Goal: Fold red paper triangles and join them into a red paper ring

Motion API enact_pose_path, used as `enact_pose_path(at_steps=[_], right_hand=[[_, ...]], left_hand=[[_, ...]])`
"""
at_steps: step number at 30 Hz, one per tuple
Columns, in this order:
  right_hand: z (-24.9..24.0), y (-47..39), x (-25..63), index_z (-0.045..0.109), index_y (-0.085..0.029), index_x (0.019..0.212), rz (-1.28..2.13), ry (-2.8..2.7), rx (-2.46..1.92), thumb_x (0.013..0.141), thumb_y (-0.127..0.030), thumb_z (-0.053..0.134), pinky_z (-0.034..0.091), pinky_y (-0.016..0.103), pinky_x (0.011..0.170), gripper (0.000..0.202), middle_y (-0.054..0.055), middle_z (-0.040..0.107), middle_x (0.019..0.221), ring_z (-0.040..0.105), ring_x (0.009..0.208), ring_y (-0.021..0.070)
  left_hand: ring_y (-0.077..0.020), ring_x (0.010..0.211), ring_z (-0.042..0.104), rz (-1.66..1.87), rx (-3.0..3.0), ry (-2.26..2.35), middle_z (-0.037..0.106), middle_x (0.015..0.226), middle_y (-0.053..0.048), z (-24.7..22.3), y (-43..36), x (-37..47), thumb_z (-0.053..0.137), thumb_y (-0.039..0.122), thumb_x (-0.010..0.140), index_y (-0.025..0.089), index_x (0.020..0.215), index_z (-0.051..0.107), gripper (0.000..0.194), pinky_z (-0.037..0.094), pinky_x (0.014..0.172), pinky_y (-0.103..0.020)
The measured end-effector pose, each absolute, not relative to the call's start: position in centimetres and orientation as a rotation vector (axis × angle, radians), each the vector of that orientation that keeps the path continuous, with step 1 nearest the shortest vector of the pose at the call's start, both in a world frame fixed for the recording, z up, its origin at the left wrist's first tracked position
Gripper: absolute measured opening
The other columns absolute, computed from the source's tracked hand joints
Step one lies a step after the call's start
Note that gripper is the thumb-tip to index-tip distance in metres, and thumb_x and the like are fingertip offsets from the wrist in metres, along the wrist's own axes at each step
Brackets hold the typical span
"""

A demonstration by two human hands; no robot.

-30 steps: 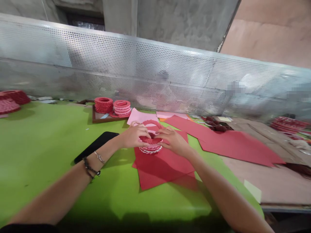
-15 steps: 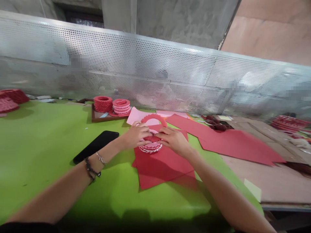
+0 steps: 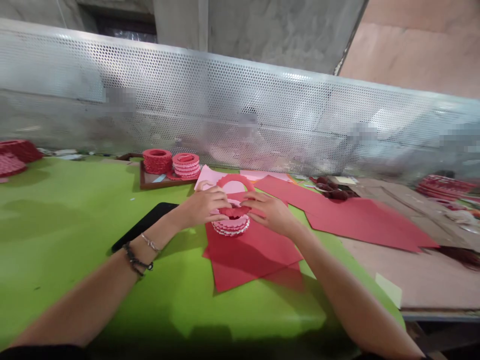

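A red ring [image 3: 235,178] with a scalloped edge, apparently paper or felt, is tilted up between my two hands. My left hand [image 3: 204,206] has its fingers closed on the ring's left side. On the opposite side, my right hand [image 3: 275,214] grips it between thumb and fingers. Just beneath is a short stack of pink, red and white scalloped rings [image 3: 230,230], partly hidden by the fingers. That stack rests on overlapping red sheets [image 3: 247,265]. A black phone [image 3: 144,224] lies beside my left forearm, which covers part of it.
Behind, a brown tray [image 3: 168,185] bears a red ring stack [image 3: 156,164] and a pink-and-red stack [image 3: 186,169]. Pink sheets [image 3: 204,176] lie behind my hands. Larger red sheets [image 3: 367,222] spread rightward. A perforated metal panel [image 3: 225,100] lines the table's back.
The red ring's near part shows more clearly between my hands. My right fingers have shifted a little and spread slightly. The whole view has moved slightly.
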State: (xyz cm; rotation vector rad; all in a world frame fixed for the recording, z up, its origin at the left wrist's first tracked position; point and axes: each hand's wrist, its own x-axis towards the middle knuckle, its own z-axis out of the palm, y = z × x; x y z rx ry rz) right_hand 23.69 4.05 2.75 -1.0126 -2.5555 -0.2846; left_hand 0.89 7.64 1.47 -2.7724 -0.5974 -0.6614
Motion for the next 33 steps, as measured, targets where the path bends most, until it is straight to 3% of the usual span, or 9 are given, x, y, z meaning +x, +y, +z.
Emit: enact_pose_path(at_steps=[5, 9, 16, 21, 26, 29, 33], right_hand=[[2.4, 3.8, 23.3, 0.058, -0.022, 0.112, -0.206, -2.574, -0.994, 0.086, -0.029, 0.055, 0.053, 0.029, 0.074, 0.027, 0.004, 0.063, 0.113, 0.062, 0.097, 0.018], [2.1, 3.7, 22.9, 0.064, -0.021, 0.101, -0.233, -2.567, -1.033, 0.089, -0.028, 0.051, 0.051, 0.025, 0.066, 0.019, 0.002, 0.067, 0.102, 0.064, 0.086, 0.015], [1.6, 3.8, 22.6, 0.062, -0.023, 0.105, -0.341, -2.576, -1.068, 0.091, -0.028, 0.047, 0.047, 0.021, 0.057, 0.021, 0.002, 0.066, 0.101, 0.064, 0.081, 0.0136], [1.9, 3.6, 22.3, 0.06, -0.022, 0.107, -0.355, -2.607, -1.107, 0.09, -0.024, 0.048, 0.047, 0.021, 0.056, 0.021, 0.003, 0.065, 0.103, 0.064, 0.082, 0.0141], [2.8, 3.4, 22.9, 0.058, -0.021, 0.109, -0.403, -2.596, -1.16, 0.089, -0.02, 0.042, 0.049, 0.024, 0.059, 0.025, 0.006, 0.058, 0.117, 0.062, 0.086, 0.0155], [3.1, 3.4, 23.5, 0.058, -0.02, 0.108, -0.369, -2.56, -1.141, 0.086, -0.016, 0.042, 0.051, 0.026, 0.065, 0.027, 0.007, 0.056, 0.121, 0.061, 0.093, 0.0172], [3.0, 3.4, 23.5, 0.058, -0.024, 0.11, -0.362, -2.569, -1.116, 0.083, -0.025, 0.053, 0.05, 0.026, 0.063, 0.027, 0.006, 0.055, 0.123, 0.061, 0.092, 0.0183]], left_hand=[[-0.0218, 0.092, 0.055, -0.624, -2.736, -0.555, 0.068, 0.089, -0.007, 1.0, 8.2, 1.0, 0.051, 0.038, 0.088, 0.016, 0.096, 0.064, 0.027, 0.035, 0.081, -0.035], [-0.0207, 0.09, 0.055, -0.582, -2.73, -0.561, 0.068, 0.088, -0.007, 0.9, 7.9, 1.5, 0.053, 0.034, 0.088, 0.016, 0.096, 0.065, 0.023, 0.037, 0.079, -0.033], [-0.0182, 0.09, 0.055, -0.542, -2.732, -0.609, 0.068, 0.089, -0.005, 1.1, 7.7, 1.6, 0.053, 0.033, 0.088, 0.018, 0.095, 0.065, 0.02, 0.037, 0.079, -0.03], [-0.0199, 0.089, 0.055, -0.509, -2.738, -0.627, 0.068, 0.088, -0.006, 1.1, 7.8, 1.6, 0.057, 0.033, 0.086, 0.016, 0.095, 0.064, 0.021, 0.037, 0.078, -0.031], [-0.0214, 0.097, 0.055, -0.573, -2.73, -0.653, 0.066, 0.098, -0.006, 1.3, 7.7, 1.4, 0.057, 0.044, 0.083, 0.02, 0.102, 0.063, 0.031, 0.032, 0.089, -0.037], [-0.0212, 0.1, 0.054, -0.59, -2.7, -0.632, 0.066, 0.098, -0.005, 1.4, 7.7, 1.1, 0.055, 0.038, 0.086, 0.022, 0.107, 0.062, 0.027, 0.03, 0.091, -0.038], [-0.0199, 0.095, 0.056, -0.56, -2.67, -0.633, 0.067, 0.093, -0.005, 1.4, 7.7, 1.0, 0.058, 0.029, 0.085, 0.019, 0.096, 0.064, 0.016, 0.033, 0.087, -0.035]])
